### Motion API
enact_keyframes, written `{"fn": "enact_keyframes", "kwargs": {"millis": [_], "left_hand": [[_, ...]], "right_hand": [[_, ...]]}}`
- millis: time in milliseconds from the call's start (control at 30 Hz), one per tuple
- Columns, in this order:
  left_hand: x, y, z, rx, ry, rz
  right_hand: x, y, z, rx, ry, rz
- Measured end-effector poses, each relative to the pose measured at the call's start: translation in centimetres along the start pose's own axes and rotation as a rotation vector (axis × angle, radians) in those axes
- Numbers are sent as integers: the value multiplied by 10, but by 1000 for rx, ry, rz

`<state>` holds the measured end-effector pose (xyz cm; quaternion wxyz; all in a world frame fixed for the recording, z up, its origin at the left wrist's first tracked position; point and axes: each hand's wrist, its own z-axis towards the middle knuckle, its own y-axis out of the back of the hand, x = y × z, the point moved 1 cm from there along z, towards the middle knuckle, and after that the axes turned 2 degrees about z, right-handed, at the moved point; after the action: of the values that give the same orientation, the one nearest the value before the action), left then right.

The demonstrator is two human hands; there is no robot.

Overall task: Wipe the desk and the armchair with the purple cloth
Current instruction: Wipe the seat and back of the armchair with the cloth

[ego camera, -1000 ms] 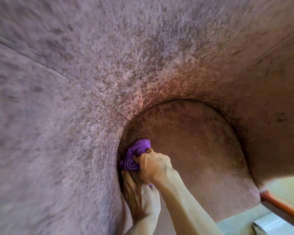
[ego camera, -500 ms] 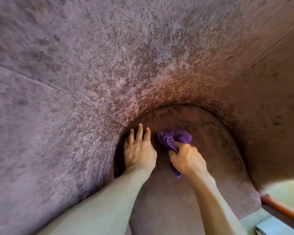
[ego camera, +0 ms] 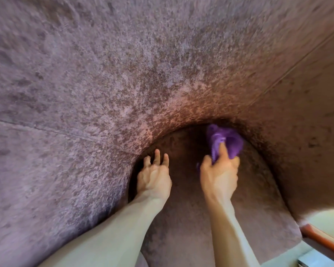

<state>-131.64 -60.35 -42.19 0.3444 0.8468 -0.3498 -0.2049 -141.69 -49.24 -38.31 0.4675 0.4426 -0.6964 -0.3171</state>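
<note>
Mauve velvet covers the whole field: a worn, mottled plush armchair (ego camera: 123, 74) seen from above, its back and arms curving round a darker rounded seat cushion (ego camera: 191, 228).

Near right: an orange-brown wooden rail (ego camera: 320, 237) runs diagonally past the seat's front corner. A pale grey flat object (ego camera: 312, 261) lies below it at the frame edge; what it is cannot be told.

Two bare forearms enter from the near edge and reach over the seat.

Left hand (ego camera: 154, 178): back up, fingers straight and slightly spread, holding nothing. Fingertips reach the dark crease where the seat meets the left inner arm. Whether the palm bears on the cushion cannot be told.

Right hand (ego camera: 219, 176): just right of the left hand, apart from it. Fingers curled round a bunched purple cloth (ego camera: 226, 141), thumb laid along it.

The cloth sits at the far right of the seat, its far edge against the shadowed crease below the chair back.
</note>
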Motion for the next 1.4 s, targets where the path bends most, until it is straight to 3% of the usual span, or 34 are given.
{"fn": "enact_keyframes", "kwargs": {"millis": [67,200,267,333,400,533,700,767,867,900,967,1067,1267,1400], "left_hand": [[0,-4,3,5,-1,-9],[1,-7,5,-4,-6,21],[2,-6,5,7,-20,32],[1,-6,5,32,-27,24],[1,-6,5,41,-30,25],[6,-9,7,24,-40,-41],[9,-20,-10,-64,7,-185],[7,-23,-15,-88,13,-252],[5,-18,-24,-203,110,-292],[6,-17,-27,-232,175,-318],[11,-27,-30,-208,239,-331],[18,-43,-29,-126,178,-254],[23,-43,-29,-109,123,-138],[26,-34,-31,-80,120,-209]], "right_hand": [[-1,-3,8,66,-102,-99],[3,-10,7,441,26,-314],[1,-1,12,380,39,-273],[-2,1,15,184,-33,-141],[9,-13,6,174,-49,-114],[28,-48,-25,530,185,-198],[37,-32,-10,778,383,-380],[39,-20,-7,621,298,-228],[34,-10,-9,130,-47,151],[37,-14,-7,49,-140,201],[52,-32,1,144,-210,166],[75,-58,-1,379,-111,-32],[69,-63,-17,590,256,-433],[53,-58,-37,652,480,-558]]}}
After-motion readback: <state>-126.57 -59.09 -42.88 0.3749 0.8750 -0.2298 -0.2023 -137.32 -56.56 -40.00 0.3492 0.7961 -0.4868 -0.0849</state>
